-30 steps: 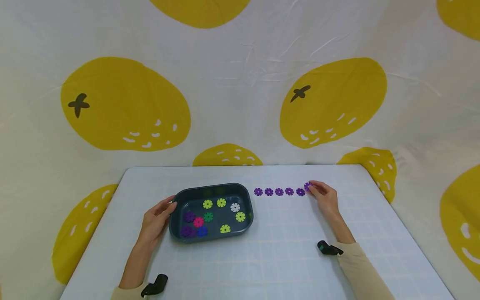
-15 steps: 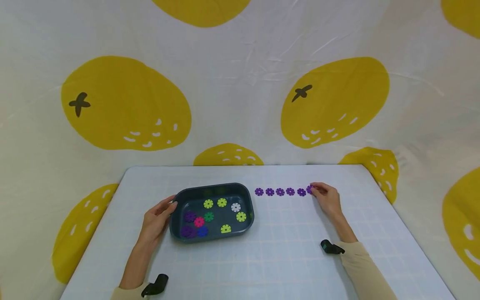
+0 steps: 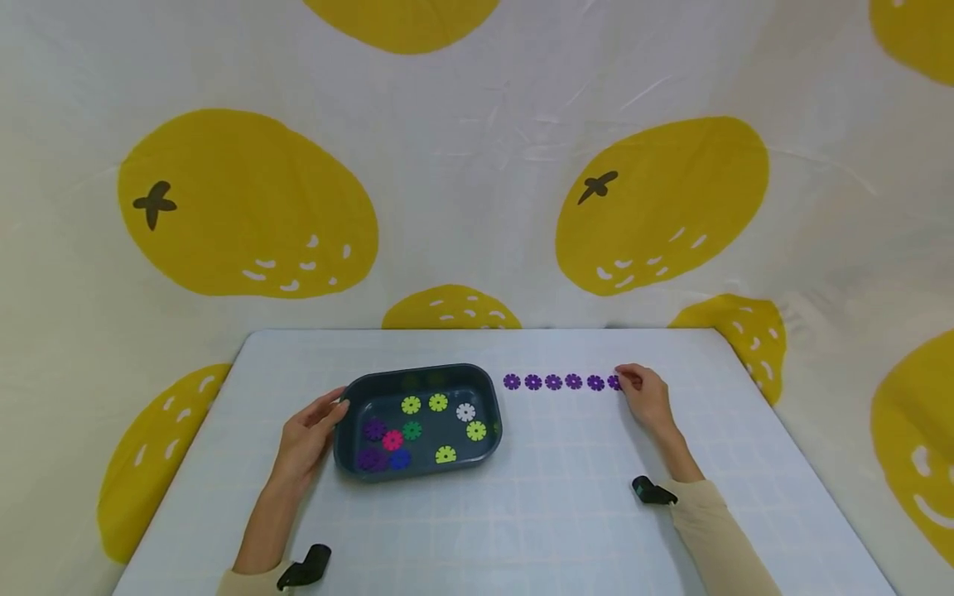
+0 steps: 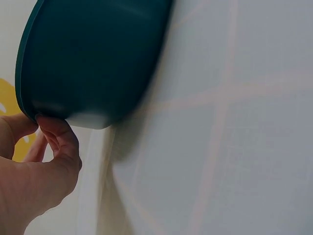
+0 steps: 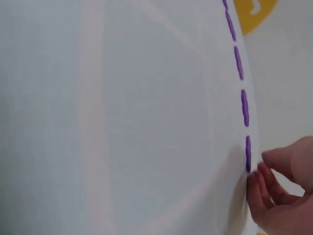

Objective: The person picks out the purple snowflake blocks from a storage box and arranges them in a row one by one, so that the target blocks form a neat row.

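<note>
My left hand grips the left end of a dark green-blue tray, thumb at its rim; the left wrist view shows fingers at the lip of the tray. In the tray lie yellow flower-shaped discs, a white one, a pink one, a green one, a blue one and purple ones. At the right end of a row of purple flower discs, my right hand holds the last purple disc by its edge, fingertips low at the table. Those fingers partly cover it.
The discs stand in a nearly straight line on the white table, right of the tray and near the back edge. Behind rises a pale cloth with yellow fruit prints. A black wrist camera sits by each sleeve.
My right hand has lowered the purple disc from slightly above the row into line with the others, at the right end. My left hand stays on the tray.
</note>
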Demonstrator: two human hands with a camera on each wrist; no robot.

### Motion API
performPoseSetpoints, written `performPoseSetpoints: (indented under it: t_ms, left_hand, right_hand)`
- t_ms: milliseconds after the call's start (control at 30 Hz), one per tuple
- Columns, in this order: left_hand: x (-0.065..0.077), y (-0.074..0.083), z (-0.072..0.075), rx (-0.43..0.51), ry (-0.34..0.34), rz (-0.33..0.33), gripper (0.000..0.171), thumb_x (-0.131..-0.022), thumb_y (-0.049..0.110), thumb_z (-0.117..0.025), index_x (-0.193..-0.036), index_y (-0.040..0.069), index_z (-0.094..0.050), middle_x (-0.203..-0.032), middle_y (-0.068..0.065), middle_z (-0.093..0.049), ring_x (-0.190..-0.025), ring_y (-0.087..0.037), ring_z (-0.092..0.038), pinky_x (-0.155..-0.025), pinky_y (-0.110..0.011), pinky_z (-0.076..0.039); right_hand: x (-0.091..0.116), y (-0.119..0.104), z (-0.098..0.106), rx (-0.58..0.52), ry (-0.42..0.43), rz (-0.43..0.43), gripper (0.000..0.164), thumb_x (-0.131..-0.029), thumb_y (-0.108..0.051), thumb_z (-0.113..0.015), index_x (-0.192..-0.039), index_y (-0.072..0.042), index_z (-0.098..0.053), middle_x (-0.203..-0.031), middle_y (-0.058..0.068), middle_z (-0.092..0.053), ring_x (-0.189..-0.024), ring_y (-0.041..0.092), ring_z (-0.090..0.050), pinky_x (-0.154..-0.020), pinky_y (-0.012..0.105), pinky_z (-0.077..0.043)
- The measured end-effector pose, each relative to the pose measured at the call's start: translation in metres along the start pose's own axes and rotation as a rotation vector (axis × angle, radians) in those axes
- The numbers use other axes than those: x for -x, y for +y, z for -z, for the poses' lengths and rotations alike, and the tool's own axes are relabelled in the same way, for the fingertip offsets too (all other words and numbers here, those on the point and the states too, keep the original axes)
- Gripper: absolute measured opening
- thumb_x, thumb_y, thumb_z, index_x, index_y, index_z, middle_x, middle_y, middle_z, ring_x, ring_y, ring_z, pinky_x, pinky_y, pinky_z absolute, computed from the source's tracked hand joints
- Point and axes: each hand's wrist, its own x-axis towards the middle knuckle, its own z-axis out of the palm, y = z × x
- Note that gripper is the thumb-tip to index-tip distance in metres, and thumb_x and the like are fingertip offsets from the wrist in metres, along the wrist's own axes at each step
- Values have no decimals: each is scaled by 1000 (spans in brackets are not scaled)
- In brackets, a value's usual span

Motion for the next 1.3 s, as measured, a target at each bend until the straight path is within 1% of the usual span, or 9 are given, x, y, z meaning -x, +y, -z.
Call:
performPoseSetpoints:
  t_ms: [167,267,367,467,533,600,833,1067,1300]
  left_hand:
    - [-1,0,0,-20,-6,4,63,-92,41,-78,-146,14,-60,-105,15,-64,-97,-3,-55,-77,-18,-48]
    - [-1,0,2,-27,-8,16,63,-92,41,-78,-146,15,-59,-106,15,-63,-96,-2,-54,-77,-18,-47]
    - [0,0,2,-22,-14,22,63,-92,40,-78,-147,15,-58,-107,15,-63,-96,-2,-54,-77,-18,-47]
    - [1,0,2,-10,-13,17,62,-93,39,-78,-147,14,-59,-106,15,-64,-96,-3,-54,-77,-18,-48]
    - [1,0,2,-4,-9,14,62,-93,39,-78,-146,14,-59,-105,14,-64,-96,-3,-54,-76,-18,-48]
    - [1,0,2,-8,-7,13,61,-93,39,-78,-146,14,-60,-104,15,-64,-95,-3,-54,-76,-18,-48]
    - [0,-1,1,7,2,-9,59,-93,36,-78,-143,11,-61,-103,13,-65,-93,-4,-55,-75,-18,-48]
    - [1,0,1,-15,0,1,60,-93,39,-78,-144,13,-61,-105,13,-63,-95,-3,-54,-76,-18,-48]
    - [0,0,1,-2,8,-1,58,-93,37,-78,-144,13,-61,-102,13,-63,-94,-3,-54,-75,-17,-48]
  right_hand:
    - [4,-11,-1,-52,-1,-10,26,-106,-6,-55,-127,6,-65,-121,26,-64,-111,38,-60,-99,52,-49]
    - [4,-21,-2,-76,-19,12,26,-105,-7,-56,-127,5,-65,-121,24,-65,-111,37,-60,-99,49,-50]
    - [4,-30,-5,-88,-19,37,25,-105,-8,-59,-125,4,-66,-118,22,-68,-109,34,-62,-94,36,-53]
    - [4,-41,-9,-111,-32,75,24,-104,-9,-61,-123,3,-67,-117,20,-69,-107,32,-63,-88,20,-50]
    - [4,-49,-13,-126,-45,103,24,-104,-10,-62,-123,3,-68,-117,19,-70,-106,31,-64,-85,15,-49]
    - [5,-57,-16,-138,-64,121,23,-104,-10,-62,-123,1,-68,-117,18,-70,-107,31,-64,-86,18,-50]
    - [8,-85,-30,-164,-108,152,21,-103,-11,-64,-122,-2,-68,-116,14,-70,-108,29,-65,-95,42,-54]
    - [15,-112,-47,-219,-151,210,21,-103,-10,-65,-122,-2,-68,-118,14,-70,-109,28,-65,-97,45,-53]
    - [18,-138,-64,-259,-204,205,23,-103,-14,-65,-124,-5,-68,-119,11,-70,-112,26,-64,-99,42,-53]
